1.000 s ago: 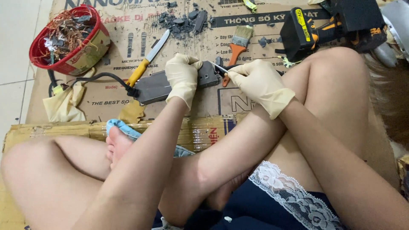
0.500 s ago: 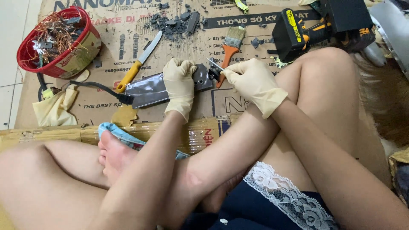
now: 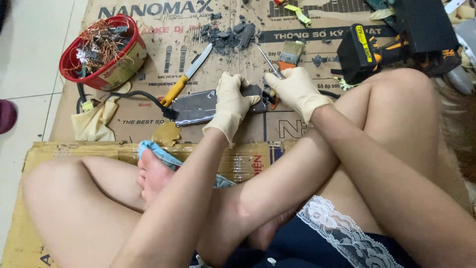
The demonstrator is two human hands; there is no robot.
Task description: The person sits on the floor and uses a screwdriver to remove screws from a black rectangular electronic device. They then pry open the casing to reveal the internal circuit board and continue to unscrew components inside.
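A flat grey rectangular device (image 3: 198, 106) with a black cable lies on the cardboard sheet (image 3: 158, 54) in front of my crossed legs. My left hand (image 3: 232, 101), in a cream glove, presses down on the device's right end. My right hand (image 3: 296, 88), also gloved, grips a thin metal tool (image 3: 269, 62) with an orange handle, its lower end at the device's right edge. The tool's metal shaft points up and away from me.
A yellow-handled knife (image 3: 186, 77) lies left of the device. A red bowl (image 3: 101, 52) of copper wire scraps stands at the far left. Dark debris (image 3: 225, 34), a paintbrush (image 3: 290, 53), a black-and-yellow power tool (image 3: 367, 49) and a yellow cloth (image 3: 96, 121) lie around.
The view has shifted a little. My right hand has turned so the tool's shaft now sticks upward beside the paintbrush. My left hand stays on the device.
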